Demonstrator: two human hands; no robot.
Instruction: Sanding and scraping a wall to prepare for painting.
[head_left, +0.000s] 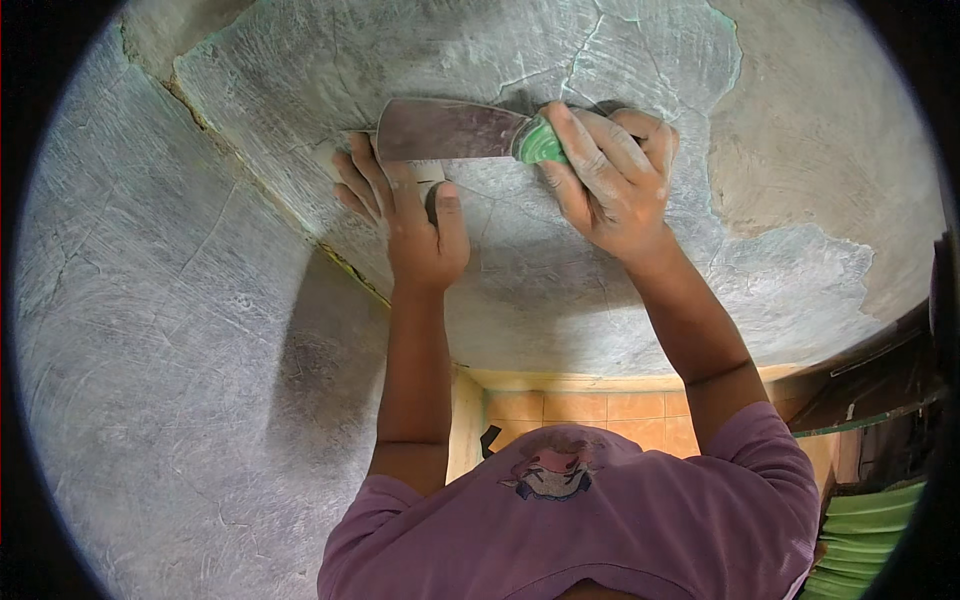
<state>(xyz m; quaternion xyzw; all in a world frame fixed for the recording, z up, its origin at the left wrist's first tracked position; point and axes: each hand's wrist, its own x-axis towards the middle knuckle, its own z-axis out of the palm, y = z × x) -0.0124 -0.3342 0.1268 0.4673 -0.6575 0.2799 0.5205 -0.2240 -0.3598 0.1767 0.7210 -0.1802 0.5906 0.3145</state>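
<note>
My right hand (619, 176) is closed around the green handle (541, 141) of a scraper, its fingers coated in pale dust. The scraper's wide metal blade (450, 131) points left, and its end overlaps the fingers of my left hand (424, 244) in this view. Under those spread fingers, a pale flat piece (430, 172) lies against the grey plastered wall (517, 217); its material is unclear, and the blade and hand hide much of it. My left thumb rests beside its edge.
A second wall (150, 315) meets this one at a rough corner joint on the left. Cracks and a bare patch (795, 127) mark the plaster. Orange floor tiles (574, 407) show below. At lower right are a dark ledge-like object (870, 382) and green pleated cloth (862, 536).
</note>
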